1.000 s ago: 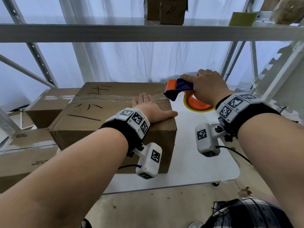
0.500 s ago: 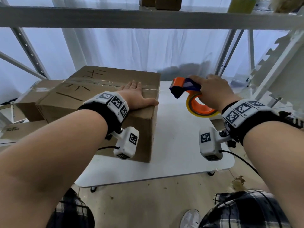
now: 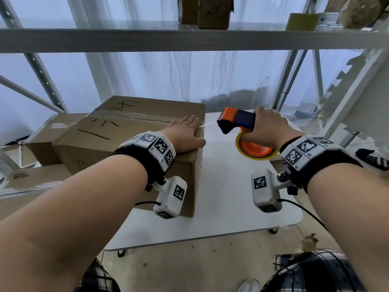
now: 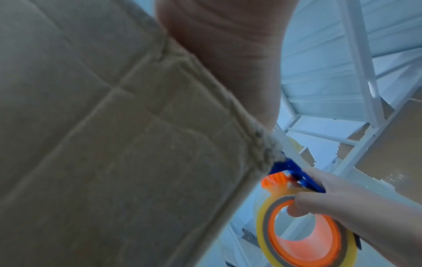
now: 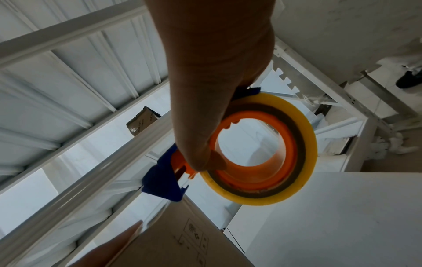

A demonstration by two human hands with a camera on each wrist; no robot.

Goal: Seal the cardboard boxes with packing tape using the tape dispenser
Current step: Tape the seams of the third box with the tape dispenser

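Note:
A brown cardboard box with black marks on its lid stands on the white table. My left hand lies flat on the lid at the box's right edge, fingers straight. My right hand grips an orange and blue tape dispenser with a yellow tape roll, held in the air just right of the box. A thin clear strip of tape runs from the lid's edge to the dispenser.
More cardboard boxes stand left of and behind the table. A metal rack beam crosses overhead with small boxes on it. Rack uprights rise at the right. My knees in plaid show below.
The dispenser has pulled away to the right, off the box's edge, drawing tape behind it. My left hand stays flat on the lid. The view has shifted left and down.

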